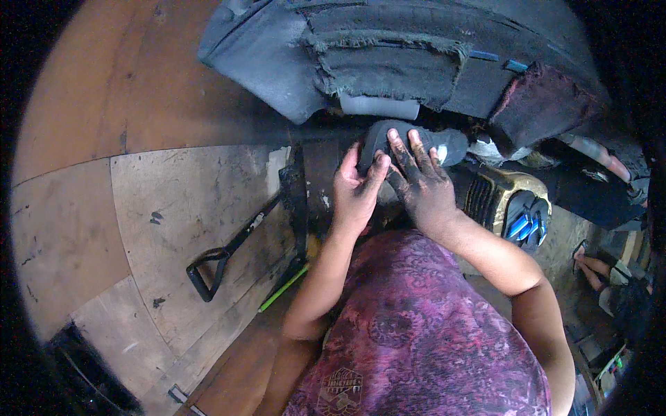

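Observation:
A dark grey, rounded piece shaped like a shoe sole (378, 136) is in front of me, at the edge of a cloth-covered bench. My left hand (357, 187) grips its left side, with the thumb on the near face and the fingers round the edge. On top of the piece lies my right hand (427, 187), its fingers spread and stretched out, blackened with dirt. Just beyond the piece, a pale grey cylinder (379, 107) shows below the frayed dark cloth (388, 66). The underside of the piece is hidden.
A pair of black flip-flops with blue straps (525, 220) rests on a gold-and-black stool (485, 197) at the right. To the left, a black D-shaped handle (208, 274) and a green strip (284, 288) lie near wooden boards (187, 201). Another person (617, 284) is at the far right.

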Tool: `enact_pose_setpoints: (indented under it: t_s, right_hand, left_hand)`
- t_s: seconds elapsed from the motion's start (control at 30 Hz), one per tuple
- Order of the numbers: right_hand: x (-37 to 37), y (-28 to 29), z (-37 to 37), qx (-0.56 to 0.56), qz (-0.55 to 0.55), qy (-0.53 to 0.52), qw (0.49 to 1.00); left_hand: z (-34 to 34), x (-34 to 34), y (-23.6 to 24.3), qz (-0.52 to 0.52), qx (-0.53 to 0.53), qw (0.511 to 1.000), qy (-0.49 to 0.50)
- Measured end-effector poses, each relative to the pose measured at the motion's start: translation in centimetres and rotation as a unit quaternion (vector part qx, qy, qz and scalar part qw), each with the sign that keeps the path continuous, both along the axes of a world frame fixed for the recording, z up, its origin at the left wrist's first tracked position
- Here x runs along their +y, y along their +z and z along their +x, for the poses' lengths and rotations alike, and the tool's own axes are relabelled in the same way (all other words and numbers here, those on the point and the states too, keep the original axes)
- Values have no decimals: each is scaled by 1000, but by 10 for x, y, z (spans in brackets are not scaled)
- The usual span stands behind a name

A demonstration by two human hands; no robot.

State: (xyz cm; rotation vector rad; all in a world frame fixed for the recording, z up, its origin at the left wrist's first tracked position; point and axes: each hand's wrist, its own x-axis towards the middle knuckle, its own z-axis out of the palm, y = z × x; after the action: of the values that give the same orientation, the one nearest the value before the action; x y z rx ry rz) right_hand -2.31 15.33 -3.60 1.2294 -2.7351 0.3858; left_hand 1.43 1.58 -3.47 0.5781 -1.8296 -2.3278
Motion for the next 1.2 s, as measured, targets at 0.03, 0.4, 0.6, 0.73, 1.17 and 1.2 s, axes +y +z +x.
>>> enact_pose_setpoints:
  t_s: [0.03,0.4,0.6,0.73,1.17,1.2]
  right_hand:
    - [-2,-5,2,-8,-11,-3,1000]
    - [-1,-29,-1,-154,-23,1,988]
    - [8,-6,-22,-81,16,114,990]
    - [0,6,-30,-68,5,159,985]
    - [-42,25,-1,41,-92,179,979]
    - [-63,34,9,87,-94,153,980]
  left_hand:
    - [0,-1,3,-24,2,1000,0]
    - [-30,0,13,-284,-122,949,-62]
    - [-11,5,23,-272,-55,959,58]
    - [-5,3,38,-183,-46,976,106]
    - [30,-20,89,-222,6,960,169]
    - [38,-34,95,-206,-8,961,186]
